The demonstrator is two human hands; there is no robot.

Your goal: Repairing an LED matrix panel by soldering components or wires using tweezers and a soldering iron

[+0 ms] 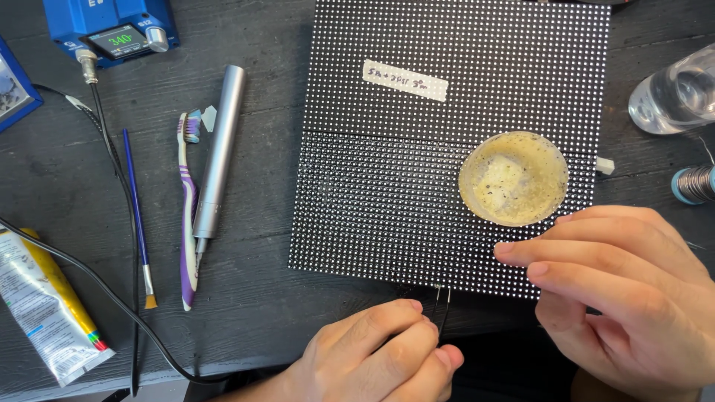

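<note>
A black LED matrix panel [417, 179] covered in rows of white dots lies on the dark wooden table, with a strip of white tape [405, 80] stuck on its upper part. A round dish of yellowish paste [514, 179] rests on the panel's right side. My left hand [380, 357] pinches thin black tweezers [445, 309], their tips touching the panel's near edge. My right hand [618, 294] rests on the panel's lower right corner, fingers extended and holding nothing.
Left of the panel lie a silver cylindrical tool [218, 156], a purple toothbrush [188, 216] and a thin blue brush [138, 216]. A blue soldering station [112, 28] with a cable sits top left, a tube [45, 305] bottom left, a clear bottle [674, 93] and solder spool [694, 184] right.
</note>
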